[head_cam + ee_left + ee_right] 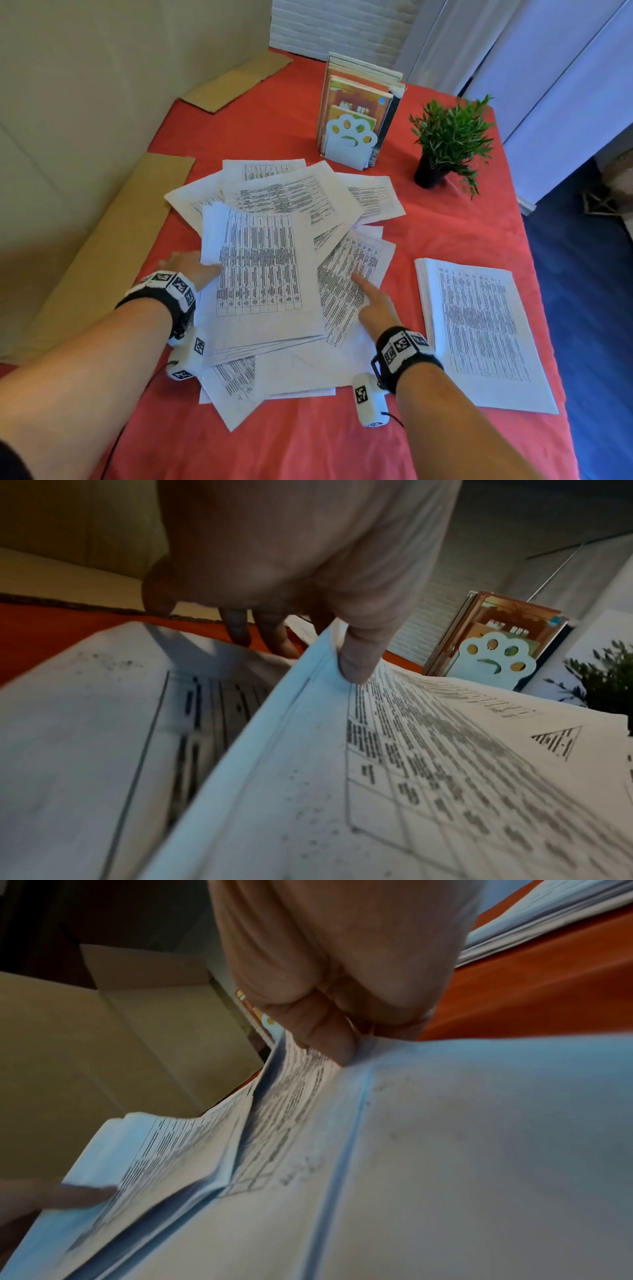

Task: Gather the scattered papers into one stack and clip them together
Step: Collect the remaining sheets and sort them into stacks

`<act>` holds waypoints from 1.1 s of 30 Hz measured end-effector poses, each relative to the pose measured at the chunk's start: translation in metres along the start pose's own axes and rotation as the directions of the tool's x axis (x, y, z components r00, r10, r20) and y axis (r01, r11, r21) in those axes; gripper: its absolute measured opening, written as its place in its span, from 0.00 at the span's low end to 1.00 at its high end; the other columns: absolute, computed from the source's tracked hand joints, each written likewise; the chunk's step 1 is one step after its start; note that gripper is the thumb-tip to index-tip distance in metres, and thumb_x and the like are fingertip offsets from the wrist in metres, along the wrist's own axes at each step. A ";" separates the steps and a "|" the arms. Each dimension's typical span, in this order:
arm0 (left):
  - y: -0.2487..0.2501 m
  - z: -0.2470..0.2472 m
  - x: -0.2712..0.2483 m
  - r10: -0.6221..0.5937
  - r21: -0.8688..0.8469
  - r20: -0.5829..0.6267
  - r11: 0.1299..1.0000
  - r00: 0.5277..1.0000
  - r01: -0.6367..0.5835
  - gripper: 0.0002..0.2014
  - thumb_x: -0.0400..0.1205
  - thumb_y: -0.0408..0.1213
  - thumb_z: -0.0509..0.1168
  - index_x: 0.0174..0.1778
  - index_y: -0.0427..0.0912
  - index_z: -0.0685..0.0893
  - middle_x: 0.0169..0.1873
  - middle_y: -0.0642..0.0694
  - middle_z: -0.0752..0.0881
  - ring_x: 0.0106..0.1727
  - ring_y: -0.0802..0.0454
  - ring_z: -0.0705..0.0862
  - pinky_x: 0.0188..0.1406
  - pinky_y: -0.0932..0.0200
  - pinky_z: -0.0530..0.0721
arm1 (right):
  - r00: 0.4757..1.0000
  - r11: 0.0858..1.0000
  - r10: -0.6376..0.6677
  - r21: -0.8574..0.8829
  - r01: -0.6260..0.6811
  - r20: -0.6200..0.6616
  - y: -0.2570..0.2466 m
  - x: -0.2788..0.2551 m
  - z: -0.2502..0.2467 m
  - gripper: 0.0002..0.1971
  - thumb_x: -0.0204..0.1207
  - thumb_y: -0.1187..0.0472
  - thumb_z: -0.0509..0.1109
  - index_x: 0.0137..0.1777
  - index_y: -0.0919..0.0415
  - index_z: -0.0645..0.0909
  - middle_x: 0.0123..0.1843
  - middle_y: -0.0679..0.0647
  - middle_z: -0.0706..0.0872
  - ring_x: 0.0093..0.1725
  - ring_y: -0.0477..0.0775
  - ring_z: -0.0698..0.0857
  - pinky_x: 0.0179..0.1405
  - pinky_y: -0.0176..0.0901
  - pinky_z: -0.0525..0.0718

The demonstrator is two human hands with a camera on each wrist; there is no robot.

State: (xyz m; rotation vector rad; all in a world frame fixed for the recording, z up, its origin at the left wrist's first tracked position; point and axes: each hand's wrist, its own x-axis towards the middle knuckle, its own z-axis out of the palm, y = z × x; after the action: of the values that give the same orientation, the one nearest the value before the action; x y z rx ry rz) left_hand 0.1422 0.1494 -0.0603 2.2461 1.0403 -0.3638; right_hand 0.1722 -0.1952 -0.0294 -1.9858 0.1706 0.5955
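Observation:
Printed sheets (291, 195) lie scattered and overlapping in the middle of the red table (308, 445). My left hand (202, 270) grips the left edge of a gathered bundle of papers (260, 274), which is raised a little above the pile. In the left wrist view the thumb (356, 664) lies on top of the bundle (411, 764) and the fingers curl below it. My right hand (368, 294) pinches a loose sheet (349, 270) just right of the bundle, thumb (325, 1039) on top. A separate squared stack (479, 329) lies to the right. I see no clip.
A book holder with a paw-shaped bookend (352, 137) stands behind the papers. A small potted plant (448, 140) stands to its right. Flat cardboard pieces (102, 246) lie along the left wall. The table's right edge drops to a blue floor (589, 308).

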 end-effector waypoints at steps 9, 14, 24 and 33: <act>0.001 0.013 -0.069 0.185 -0.234 0.008 0.956 0.983 -0.178 0.12 0.79 0.34 0.66 0.29 0.36 0.80 0.26 0.44 0.80 0.31 0.44 0.78 0.25 0.61 0.67 | 1.000 0.999 0.002 -0.032 -0.002 -0.001 0.017 -0.032 0.002 0.43 0.68 0.86 0.49 0.76 0.44 0.72 0.81 0.51 0.70 0.65 0.44 0.77 0.57 0.36 0.85; -0.019 0.031 -0.112 0.228 -0.285 0.023 0.935 0.973 -0.213 0.10 0.80 0.33 0.64 0.33 0.34 0.83 0.30 0.43 0.84 0.31 0.49 0.80 0.28 0.61 0.71 | 0.999 0.999 0.041 -0.025 -0.040 0.006 0.040 -0.067 -0.004 0.44 0.67 0.86 0.49 0.73 0.41 0.74 0.79 0.50 0.72 0.44 0.42 0.87 0.29 0.29 0.79; -0.067 0.057 -0.177 0.211 -0.258 0.021 0.946 0.977 -0.199 0.04 0.73 0.39 0.69 0.38 0.42 0.85 0.57 0.35 0.83 0.52 0.40 0.83 0.57 0.51 0.82 | 0.967 0.995 0.027 -0.089 -0.051 -0.252 0.087 -0.127 0.005 0.36 0.64 0.84 0.57 0.63 0.47 0.81 0.76 0.55 0.67 0.63 0.54 0.80 0.48 0.32 0.82; -0.034 0.039 -0.207 0.371 -0.437 -0.112 0.815 0.922 -0.381 0.08 0.81 0.30 0.63 0.54 0.42 0.81 0.41 0.45 0.84 0.44 0.45 0.81 0.39 0.58 0.75 | 0.986 0.981 -0.141 -0.146 0.127 -0.086 0.054 -0.128 0.015 0.39 0.73 0.55 0.71 0.81 0.50 0.55 0.70 0.55 0.74 0.71 0.54 0.73 0.72 0.55 0.73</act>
State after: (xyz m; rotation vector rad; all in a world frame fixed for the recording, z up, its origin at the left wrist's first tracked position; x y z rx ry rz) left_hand -0.0177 0.0202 -0.0047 1.9619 0.5827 0.0744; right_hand 0.0366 -0.2248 -0.0168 -2.1448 0.0537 0.4349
